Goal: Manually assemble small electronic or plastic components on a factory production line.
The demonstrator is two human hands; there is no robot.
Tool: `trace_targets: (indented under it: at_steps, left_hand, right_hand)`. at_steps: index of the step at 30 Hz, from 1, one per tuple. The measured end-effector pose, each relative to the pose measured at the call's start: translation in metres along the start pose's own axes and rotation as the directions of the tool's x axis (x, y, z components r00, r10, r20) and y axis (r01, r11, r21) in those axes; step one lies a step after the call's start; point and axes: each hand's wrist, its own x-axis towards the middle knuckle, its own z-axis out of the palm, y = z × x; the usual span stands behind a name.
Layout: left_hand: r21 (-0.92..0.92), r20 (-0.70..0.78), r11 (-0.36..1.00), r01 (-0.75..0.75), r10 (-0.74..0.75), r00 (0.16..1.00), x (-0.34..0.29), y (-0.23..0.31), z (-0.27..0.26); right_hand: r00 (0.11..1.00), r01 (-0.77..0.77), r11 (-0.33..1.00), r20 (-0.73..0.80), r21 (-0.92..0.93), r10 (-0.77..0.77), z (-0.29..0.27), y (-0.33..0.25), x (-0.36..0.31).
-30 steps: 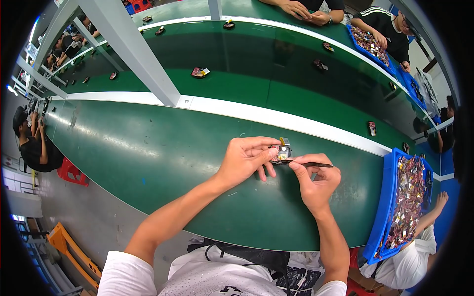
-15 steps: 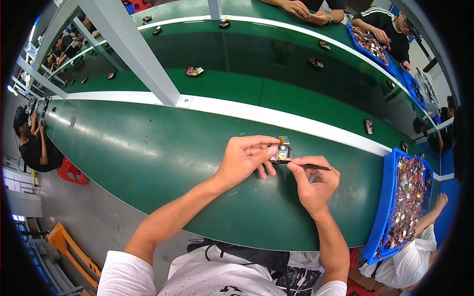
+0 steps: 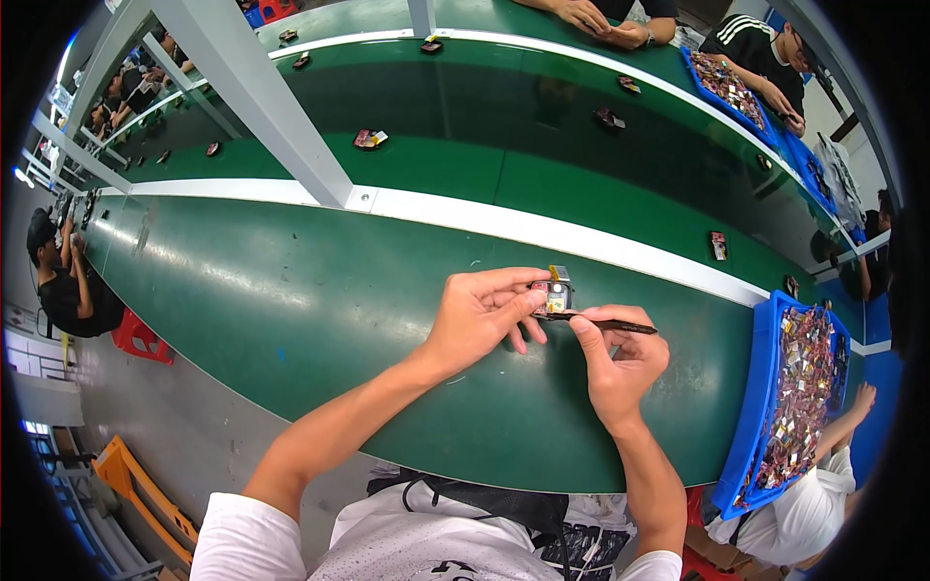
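Between the thumb and fingers of my left hand (image 3: 487,310) is a small electronic device (image 3: 556,298) in a black case, open side up, with pale and reddish parts inside. A silver and yellow piece (image 3: 559,274) sticks up at its far edge. My right hand (image 3: 620,360) pinches slim black tweezers (image 3: 622,326), their tip at the near edge of the case. What the tip touches is too small to make out. Both hands are just above the green bench (image 3: 368,290).
A blue tray (image 3: 759,407) heaped with small wired parts stands at the bench's right end. Beyond a white rail (image 3: 504,225) runs a green conveyor belt (image 3: 455,174) carrying several devices. A grey post (image 3: 262,107) rises at the rail. Co-workers sit across the belt and at both sides.
Devices on the belt have shifted a little left. The tweezers' rear end has tilted and moved slightly right, with my right hand. Across the belt, a co-worker's hands have come together.
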Motion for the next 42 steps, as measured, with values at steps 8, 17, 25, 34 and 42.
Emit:
trace_targets:
  at_steps: [8, 17, 25, 34, 42]
  left_hand:
    - [-0.018, -0.037, 1.000, -0.022, 0.022, 0.999, -0.0016, 0.0007, 0.0029]
    - [0.013, -0.053, 0.999, -0.044, 0.045, 0.998, -0.0024, 0.0017, 0.0028]
    - [0.018, -0.046, 0.999, -0.042, 0.043, 0.998, -0.0020, 0.0003, 0.0006]
    - [0.014, -0.036, 0.999, -0.038, 0.039, 0.999, 0.0010, -0.0022, -0.0051]
    - [0.019, -0.031, 0.999, -0.037, 0.038, 0.999, 0.0006, -0.0012, -0.0058]
  right_hand:
    - [0.999, -0.042, 0.999, -0.011, 0.033, 0.042, 0.0005, -0.0015, -0.0008]
    - [0.999, -0.041, 0.999, -0.006, 0.013, 0.041, 0.0003, -0.0028, 0.0000]
    - [0.999, -0.036, 0.999, 0.001, -0.008, 0.036, 0.0001, -0.0046, 0.0011]
    - [0.998, 0.007, 1.000, 0.062, 0.004, -0.008, -0.0008, -0.0003, 0.0045]
    - [0.991, 0.109, 0.993, 0.078, -0.038, -0.106, 0.0009, 0.0007, 0.0061]
